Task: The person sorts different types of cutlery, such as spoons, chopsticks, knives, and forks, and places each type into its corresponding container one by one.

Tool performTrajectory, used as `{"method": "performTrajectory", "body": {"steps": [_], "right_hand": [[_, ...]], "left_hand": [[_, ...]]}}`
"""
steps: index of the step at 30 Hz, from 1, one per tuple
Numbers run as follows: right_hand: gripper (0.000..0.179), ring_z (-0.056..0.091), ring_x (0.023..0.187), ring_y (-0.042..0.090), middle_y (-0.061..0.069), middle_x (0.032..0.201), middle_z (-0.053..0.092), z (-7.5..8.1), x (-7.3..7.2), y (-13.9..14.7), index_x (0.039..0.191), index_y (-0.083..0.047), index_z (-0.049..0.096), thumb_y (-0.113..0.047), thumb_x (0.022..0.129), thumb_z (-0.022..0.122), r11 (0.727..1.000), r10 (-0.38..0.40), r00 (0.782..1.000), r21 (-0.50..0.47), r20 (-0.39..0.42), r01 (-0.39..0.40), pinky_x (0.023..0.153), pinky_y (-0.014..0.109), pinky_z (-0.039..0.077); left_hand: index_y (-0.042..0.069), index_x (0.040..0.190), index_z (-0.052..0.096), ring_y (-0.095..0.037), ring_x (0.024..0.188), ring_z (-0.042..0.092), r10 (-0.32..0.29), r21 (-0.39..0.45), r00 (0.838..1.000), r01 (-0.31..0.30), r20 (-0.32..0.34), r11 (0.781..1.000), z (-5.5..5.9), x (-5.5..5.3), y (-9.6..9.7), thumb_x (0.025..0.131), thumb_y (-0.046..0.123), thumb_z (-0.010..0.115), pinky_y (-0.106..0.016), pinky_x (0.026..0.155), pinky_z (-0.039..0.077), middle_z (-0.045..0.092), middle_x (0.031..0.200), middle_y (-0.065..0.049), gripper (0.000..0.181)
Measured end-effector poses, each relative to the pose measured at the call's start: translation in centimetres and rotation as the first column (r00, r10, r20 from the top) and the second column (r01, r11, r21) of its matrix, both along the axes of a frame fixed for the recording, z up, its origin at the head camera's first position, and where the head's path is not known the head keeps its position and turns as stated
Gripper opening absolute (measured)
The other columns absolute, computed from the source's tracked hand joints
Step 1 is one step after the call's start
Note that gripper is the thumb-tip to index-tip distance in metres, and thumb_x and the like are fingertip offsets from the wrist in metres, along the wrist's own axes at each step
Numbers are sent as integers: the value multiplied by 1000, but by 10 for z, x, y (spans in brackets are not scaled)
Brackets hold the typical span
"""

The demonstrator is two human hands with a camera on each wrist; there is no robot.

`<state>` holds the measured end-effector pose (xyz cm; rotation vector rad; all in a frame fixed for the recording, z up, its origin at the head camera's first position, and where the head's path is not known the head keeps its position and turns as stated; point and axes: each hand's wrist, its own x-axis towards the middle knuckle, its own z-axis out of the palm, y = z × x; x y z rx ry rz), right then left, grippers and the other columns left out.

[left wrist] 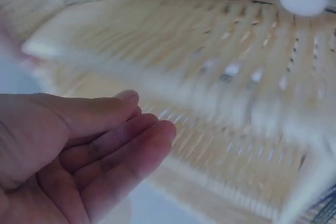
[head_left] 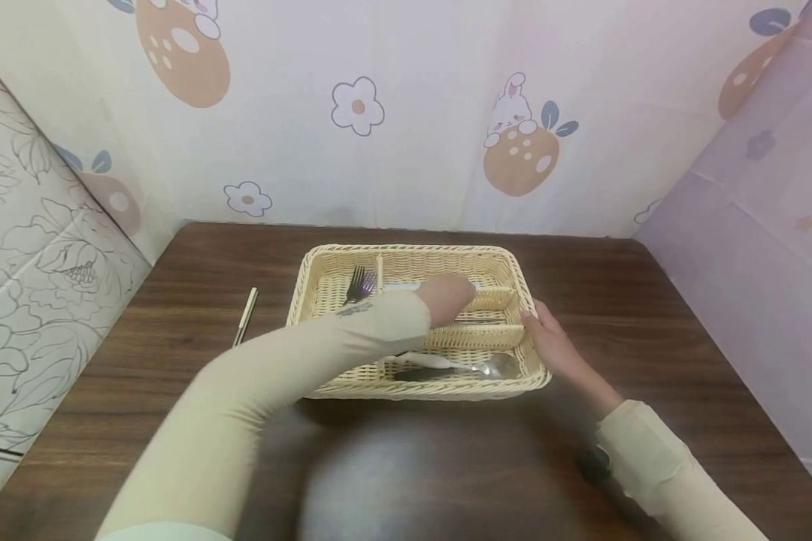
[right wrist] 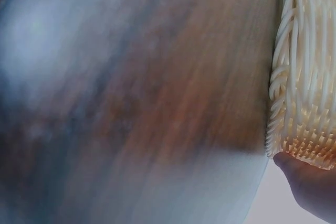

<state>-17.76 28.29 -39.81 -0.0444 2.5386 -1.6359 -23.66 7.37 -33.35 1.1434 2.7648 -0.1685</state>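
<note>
A cream wicker cutlery basket (head_left: 419, 389) with several compartments rests on the table. My left hand (head_left: 449, 297) reaches across it, over the upper right compartments. In the left wrist view its thumb and fingers (left wrist: 152, 135) lie loosely together beside a woven divider, with nothing visible between them. My right hand (head_left: 553, 342) grips the basket's right end, thumb on the rim and fingers outside. A dark fork (head_left: 356, 284) lies in the left compartment beside something purple. In the front compartment are a spoon (head_left: 504, 366) and a white handle (head_left: 422, 361). My left sleeve covers part of the basket.
A pair of chopsticks (head_left: 246, 317) lies left of the basket on the dark wooden table (head_left: 622, 300), their lower ends hidden by the left sleeve. Patterned sheets (head_left: 433, 150) enclose the table at the back and sides.
</note>
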Motion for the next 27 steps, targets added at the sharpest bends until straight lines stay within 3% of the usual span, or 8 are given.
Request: {"method": "performTrajectory", "body": {"steps": [3,6,9,12,14,17,21,27], "right_hand": [[54,63,88,28,36,125,43,0,-2,-1,149,0,10,-25,105,26,1000,0,1000,-11,-3,0,73,34,55],[53,63,89,27,36,125,43,1,-2,-3,149,1,11,-25,105,26,1000,-1,1000,-15,-13,1,73,32,54],[53,61,93,29,37,128,41,2,-2,-4,148,3,11,-25,105,26,1000,3,1000,-9,-18,-3,74,32,54],[54,61,94,30,37,129,40,1,0,-3,148,3,10,-25,105,25,1000,5,1000,-5,-16,-5,74,32,54],[55,62,92,30,37,128,40,2,0,-1,149,2,8,-26,105,25,1000,6,1000,-6,-12,-6,73,33,54],[56,62,91,28,37,129,40,3,0,2,150,1,7,-28,105,25,1000,10,1000,-2,-1,-10,72,33,55],[58,62,92,30,36,131,38,3,-1,2,150,-1,5,-31,105,24,1000,16,1000,14,17,-17,73,32,54],[58,62,94,33,37,130,40,2,0,1,150,-1,5,-31,105,25,1000,19,999,14,27,-20,74,33,54]], "left_hand": [[4,101,63,-15,82,58,68,178,993,-84,94,980,25,2,-32,90,-8,53,-21,75,49,63,93,-5,20],[0,100,61,-20,80,59,193,249,977,-211,95,945,44,-5,-73,86,-14,49,-25,73,51,62,90,-9,23],[-4,113,57,-26,84,59,307,275,949,-315,74,908,51,-14,-123,84,-17,46,-32,76,52,61,95,-14,34],[-6,108,56,-30,81,58,392,311,916,-399,88,863,51,-17,-174,80,-17,46,-39,75,51,60,92,-17,31],[-4,94,57,-28,69,56,437,325,894,-443,93,836,48,-18,-203,77,-16,45,-39,65,51,58,79,-14,24],[0,70,52,-23,56,49,491,306,869,-486,65,819,36,-16,-241,76,-12,47,-37,52,47,52,64,-9,15],[-1,69,55,-21,51,47,529,233,844,-534,88,813,10,-10,-278,81,-9,47,-35,47,43,52,60,-8,16],[5,62,46,-16,48,38,552,208,802,-594,227,777,-24,-1,-307,84,0,51,-30,46,35,41,55,-2,23]]}}
